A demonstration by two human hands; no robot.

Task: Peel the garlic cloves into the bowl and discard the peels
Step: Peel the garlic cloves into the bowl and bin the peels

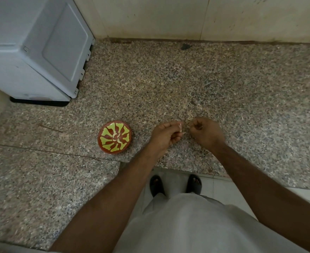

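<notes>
A small red bowl [103, 143] with a yellow-green pattern sits on the speckled granite counter [168, 79], left of my hands. Several peeled garlic cloves [118, 137] lie in its middle. My left hand [164, 136] hovers just right of the bowl and pinches a pale garlic clove [181, 127] between thumb and fingertips. My right hand [206, 133] is close beside it, fingers curled in, with its fingertips near the clove; what it pinches, a shred of peel or nothing, is too small to tell.
A grey-white appliance [35, 46] stands at the back left of the counter. A tiled wall [205, 17] runs along the back. The counter's front edge steps back near my body, with the floor and my feet [176, 183] below.
</notes>
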